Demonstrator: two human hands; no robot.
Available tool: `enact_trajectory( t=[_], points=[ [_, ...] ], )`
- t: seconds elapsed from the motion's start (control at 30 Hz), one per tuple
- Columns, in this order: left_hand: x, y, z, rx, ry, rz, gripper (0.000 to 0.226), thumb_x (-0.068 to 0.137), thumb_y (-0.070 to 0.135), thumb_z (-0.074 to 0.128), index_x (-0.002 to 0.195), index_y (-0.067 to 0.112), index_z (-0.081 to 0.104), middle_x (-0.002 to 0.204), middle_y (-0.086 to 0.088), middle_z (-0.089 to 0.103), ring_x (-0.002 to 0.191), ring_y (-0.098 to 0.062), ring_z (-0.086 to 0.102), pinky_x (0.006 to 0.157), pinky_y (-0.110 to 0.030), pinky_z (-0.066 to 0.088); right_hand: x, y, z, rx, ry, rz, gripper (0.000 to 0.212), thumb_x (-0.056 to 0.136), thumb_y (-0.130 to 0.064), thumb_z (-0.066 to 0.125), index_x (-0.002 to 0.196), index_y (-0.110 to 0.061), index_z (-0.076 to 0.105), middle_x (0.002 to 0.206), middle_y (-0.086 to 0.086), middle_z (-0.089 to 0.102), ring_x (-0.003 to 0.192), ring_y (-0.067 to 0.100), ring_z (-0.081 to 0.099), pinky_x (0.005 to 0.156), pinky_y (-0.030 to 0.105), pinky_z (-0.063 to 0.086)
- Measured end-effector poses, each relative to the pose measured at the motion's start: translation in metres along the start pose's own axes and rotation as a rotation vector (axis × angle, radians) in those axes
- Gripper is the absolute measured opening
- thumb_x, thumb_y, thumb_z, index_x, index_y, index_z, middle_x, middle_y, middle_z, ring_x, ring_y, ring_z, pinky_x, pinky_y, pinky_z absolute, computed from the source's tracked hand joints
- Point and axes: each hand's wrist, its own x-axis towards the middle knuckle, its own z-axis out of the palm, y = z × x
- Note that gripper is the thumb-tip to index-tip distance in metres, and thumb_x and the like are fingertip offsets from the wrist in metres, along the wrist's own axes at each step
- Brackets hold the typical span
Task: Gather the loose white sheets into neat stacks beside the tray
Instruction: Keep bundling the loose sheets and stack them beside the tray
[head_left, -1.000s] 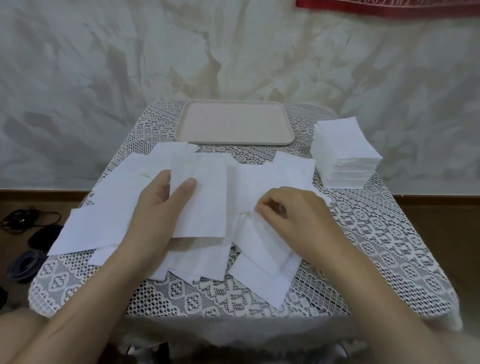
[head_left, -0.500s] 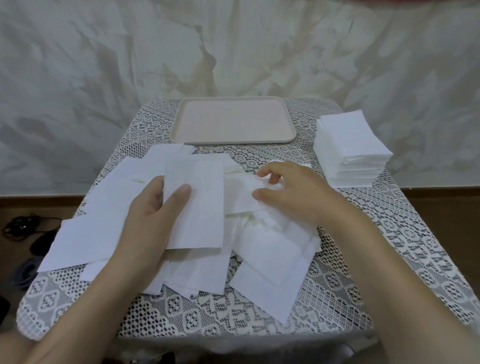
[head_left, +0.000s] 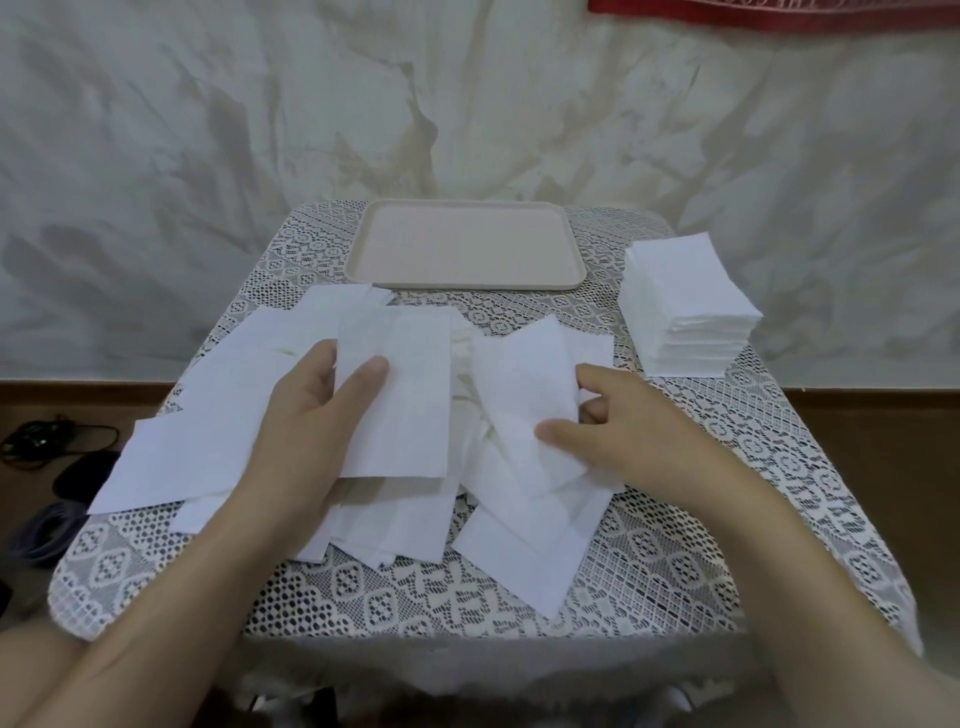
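Item 1, loose white sheets (head_left: 208, 457): spread in overlapping layers across the middle of the table, in front of the tray and not yet squared.

Item 2, held bundle (head_left: 405, 405): a small, edge-aligned batch raised above the spread. The left hand (head_left: 306, 415) grips it with the thumb on top and the fingers underneath, probably so it can serve as the base for further sheets.

Item 3, single sheet (head_left: 524, 384): limp and curling, with one end lifted just beside the bundle. The right hand (head_left: 623, 431) pinches it between thumb and forefinger, its other fingers curled, apparently to carry it onto the batch.

Item 4, finished stack (head_left: 685, 301): tall and tidy, at the table's right edge beside the tray.

Item 5, tray (head_left: 467, 285): beige, at the far edge, with nothing on it.

Item 6, table (head_left: 649, 571): covered with a lace cloth.

Item 7, cables (head_left: 41, 436): dark, on the floor to the left.
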Motion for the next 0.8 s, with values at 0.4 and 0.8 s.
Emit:
enact_trajectory(
  t=[0.4,0.8],
  points=[
    [0.002,-0.001,-0.003,-0.036,0.01,-0.013,0.06,0.087,0.053,0.079,0.116,0.004,0.062,0.115,-0.034,0.064,0.093,-0.033,0.066,0.083,-0.055,0.049,0.02,-0.007,-0.004,-0.103,0.337,-0.08,0.008,0.095,-0.028,0.065,0.088,-0.025,0.065,0.077,-0.009,0.064,0.072,0.015,0.056,0.069,0.034,0.041],
    [0.007,-0.008,-0.008,-0.009,0.013,-0.011,0.017,0.102,0.03,0.066,0.111,0.018,0.074,0.11,-0.019,0.076,0.094,-0.03,0.074,0.089,-0.053,0.054,0.027,-0.02,0.004,-0.289,0.105,0.039,0.029,0.094,-0.031,0.067,0.073,-0.019,0.05,0.067,-0.005,0.049,0.068,0.019,0.047,0.059,0.031,0.033]
  ],
)
